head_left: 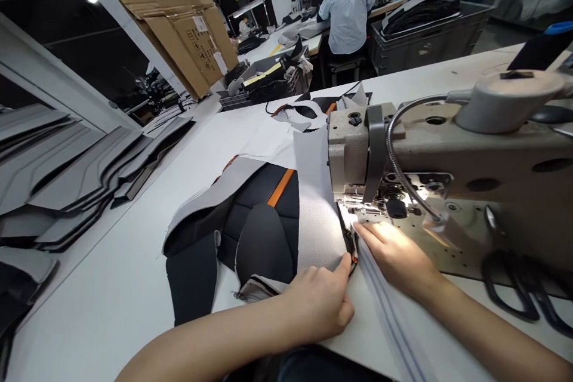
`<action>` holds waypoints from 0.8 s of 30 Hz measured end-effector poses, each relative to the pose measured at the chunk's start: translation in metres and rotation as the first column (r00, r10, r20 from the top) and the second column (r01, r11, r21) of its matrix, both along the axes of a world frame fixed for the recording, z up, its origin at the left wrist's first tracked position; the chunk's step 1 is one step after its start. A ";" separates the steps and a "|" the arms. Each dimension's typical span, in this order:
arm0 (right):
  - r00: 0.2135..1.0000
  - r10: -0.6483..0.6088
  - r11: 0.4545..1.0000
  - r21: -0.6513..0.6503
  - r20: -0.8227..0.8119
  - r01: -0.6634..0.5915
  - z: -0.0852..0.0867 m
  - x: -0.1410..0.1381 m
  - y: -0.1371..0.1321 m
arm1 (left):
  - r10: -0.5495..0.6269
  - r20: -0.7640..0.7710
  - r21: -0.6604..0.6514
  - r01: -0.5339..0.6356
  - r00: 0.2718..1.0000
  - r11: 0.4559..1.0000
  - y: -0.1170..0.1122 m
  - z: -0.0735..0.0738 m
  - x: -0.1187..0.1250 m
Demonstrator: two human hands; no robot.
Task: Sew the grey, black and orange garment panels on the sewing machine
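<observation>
A grey-and-black padded fabric piece [320, 224] with orange trim lies under the head of a sewing machine [358, 149]. My left hand [316, 298] is closed on its near right edge, the index finger stretched along the seam. Close to the lit presser foot, my right hand [400, 253] is closed on a white strip with blue-grey lines [387, 304]. The strip runs from the needle area down over the table's front edge. My right fingertips cover part of the strip, and the needle itself cannot be made out.
Black-handled scissors [510, 277] lie right of my right hand against the machine bed. Stacks of grey fabric panels [89, 170] fill the left side. Behind the table [134, 286] stand a cardboard box [192, 42], crates [425, 36] and a seated person [347, 12].
</observation>
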State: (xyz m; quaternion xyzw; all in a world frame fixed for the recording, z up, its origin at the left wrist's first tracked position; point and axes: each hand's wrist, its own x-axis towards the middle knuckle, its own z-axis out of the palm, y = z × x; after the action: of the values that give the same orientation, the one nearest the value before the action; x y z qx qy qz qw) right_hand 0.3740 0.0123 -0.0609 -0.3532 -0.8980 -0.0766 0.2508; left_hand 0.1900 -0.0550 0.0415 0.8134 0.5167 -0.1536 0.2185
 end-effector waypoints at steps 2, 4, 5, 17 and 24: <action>0.999 0.048 0.998 0.033 0.011 -0.049 0.001 0.000 -0.001 | -0.004 -0.030 0.010 0.004 1.000 1.000 0.004 -0.003 0.005; 0.998 0.060 0.998 0.010 -0.021 -0.060 0.000 -0.001 0.000 | -0.015 -0.072 0.031 0.017 0.997 0.999 0.009 -0.005 0.011; 0.997 0.045 0.999 -0.012 -0.062 -0.045 -0.001 -0.002 0.001 | -0.026 -0.102 0.043 0.031 0.994 0.999 0.011 -0.006 0.014; 0.941 -0.162 0.966 -0.243 -0.297 0.090 -0.008 -0.008 -0.006 | -0.042 -0.227 0.158 0.079 0.973 0.984 0.019 -0.027 0.029; 0.948 -0.145 0.959 -0.275 -0.285 0.064 -0.003 -0.013 -0.007 | -0.001 -0.165 0.308 0.052 0.986 0.950 0.028 -0.036 0.028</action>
State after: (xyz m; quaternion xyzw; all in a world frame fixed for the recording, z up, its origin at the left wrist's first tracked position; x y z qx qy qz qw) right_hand 0.3608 0.0048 -0.0642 -0.4382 -0.8312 0.0845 0.3316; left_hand 0.2180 -0.0266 0.0054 0.8292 0.5397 -0.1392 0.0424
